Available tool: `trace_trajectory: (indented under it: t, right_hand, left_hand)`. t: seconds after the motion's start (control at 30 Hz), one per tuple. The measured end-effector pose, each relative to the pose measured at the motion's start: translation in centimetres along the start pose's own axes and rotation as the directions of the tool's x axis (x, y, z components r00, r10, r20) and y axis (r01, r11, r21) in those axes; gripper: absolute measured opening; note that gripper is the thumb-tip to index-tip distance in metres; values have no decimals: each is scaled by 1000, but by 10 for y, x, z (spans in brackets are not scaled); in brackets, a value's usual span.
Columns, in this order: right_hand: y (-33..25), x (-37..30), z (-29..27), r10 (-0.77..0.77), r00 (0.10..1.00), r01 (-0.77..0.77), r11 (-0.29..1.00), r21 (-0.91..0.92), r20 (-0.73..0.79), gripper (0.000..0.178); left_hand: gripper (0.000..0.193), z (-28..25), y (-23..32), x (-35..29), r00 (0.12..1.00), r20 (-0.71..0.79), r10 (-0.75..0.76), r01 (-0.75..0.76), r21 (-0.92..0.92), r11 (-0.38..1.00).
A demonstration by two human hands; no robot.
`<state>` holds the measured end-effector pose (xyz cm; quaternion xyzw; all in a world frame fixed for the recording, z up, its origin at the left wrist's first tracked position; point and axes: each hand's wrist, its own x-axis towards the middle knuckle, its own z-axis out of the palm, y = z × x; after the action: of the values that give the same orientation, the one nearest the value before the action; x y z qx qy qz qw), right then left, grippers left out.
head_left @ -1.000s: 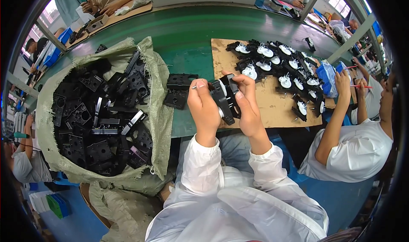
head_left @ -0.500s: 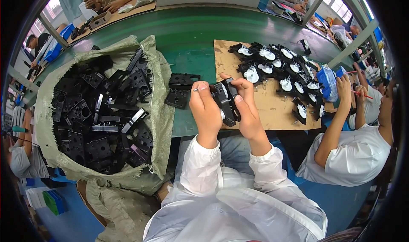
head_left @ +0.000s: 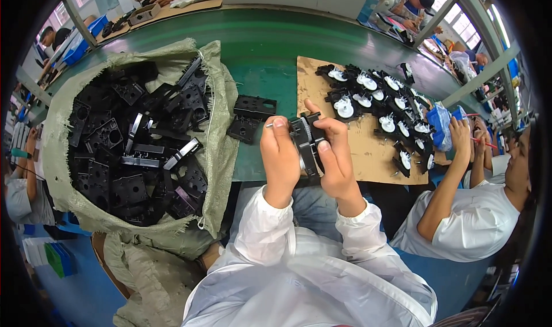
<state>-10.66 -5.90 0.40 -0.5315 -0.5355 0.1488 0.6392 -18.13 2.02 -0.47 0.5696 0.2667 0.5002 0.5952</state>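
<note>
My left hand (head_left: 280, 157) and my right hand (head_left: 334, 157) together grip a black plastic part (head_left: 306, 142) over the front edge of the green table (head_left: 270, 51). A thin metal pin juts from between my left fingertips. Two loose black parts (head_left: 250, 115) lie on the table just left of my left hand. A big woven sack (head_left: 221, 137) full of black plastic parts (head_left: 132, 137) stands open at my left. Right of my hands lies a cardboard sheet (head_left: 368, 148) bearing rows of black parts with white wheels (head_left: 376, 100).
A person in a white shirt (head_left: 466, 218) sits at my right, hands near a blue bag (head_left: 441, 125). More people work at the far side and at the left. Blue bins (head_left: 86, 36) stand at the far left.
Both hands keep hold of the black part and have turned it slightly. The view has shifted a little; the sack and cardboard stay put.
</note>
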Motion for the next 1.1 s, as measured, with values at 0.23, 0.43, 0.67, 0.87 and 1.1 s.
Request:
trace_trajectory:
  t: [0.23,0.43,0.67,0.87,1.1]
  right_hand:
    - [-1,-1,9,-7,999,9,999,-48,33,41]
    - [-19,0,10,-92,985,124,964,-234,144,52]
    - [-17,7,10,-98,981,145,941,-304,165,56]
    - [1,94,-14,3,999,-10,980,-199,-36,56]
    - [155,250,-52,94,992,-121,656,-745,-79,58]
  left_hand:
    - [29,3,-14,3,997,-57,60,-67,-125,990]
    - [30,-1,-9,-1,997,-24,72,-76,-210,975]
    - [32,-17,-3,4,997,68,41,-24,-243,970]
    - [26,-39,1,24,990,136,48,-44,-31,999]
    - [13,-63,-2,39,981,191,-45,0,228,974]
